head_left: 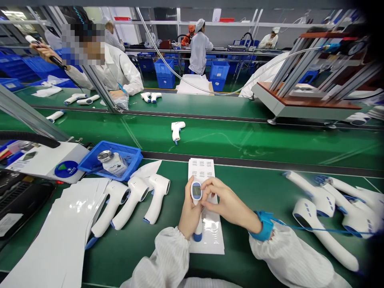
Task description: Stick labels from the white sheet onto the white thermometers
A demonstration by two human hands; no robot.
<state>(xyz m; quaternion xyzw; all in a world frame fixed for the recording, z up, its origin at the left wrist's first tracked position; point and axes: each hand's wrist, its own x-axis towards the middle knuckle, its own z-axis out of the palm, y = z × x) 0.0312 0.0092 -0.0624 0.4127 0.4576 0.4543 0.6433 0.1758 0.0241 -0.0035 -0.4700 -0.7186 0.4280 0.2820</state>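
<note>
My left hand (188, 214) is wrapped round the handle of a white infrared thermometer (196, 192), held upright with its blue-rimmed display facing me. My right hand (225, 202) reaches across with thumb and fingertips pinched at the display's right edge; whatever sits between them is too small to make out. A blue wrist strap (264, 225) with a cord circles my right wrist. Both hands hover over a white sticker sheet (201, 170) lying on the green mat.
Three thermometers (136, 204) lie left of my hands, several more (327, 212) at right. A blue tray (112, 160) holds a bottle. White sheets (60, 240) lie at left. One thermometer (177, 130) rides the green conveyor. Co-workers in white coats sit opposite; a metal fixture (303, 102) stands far right.
</note>
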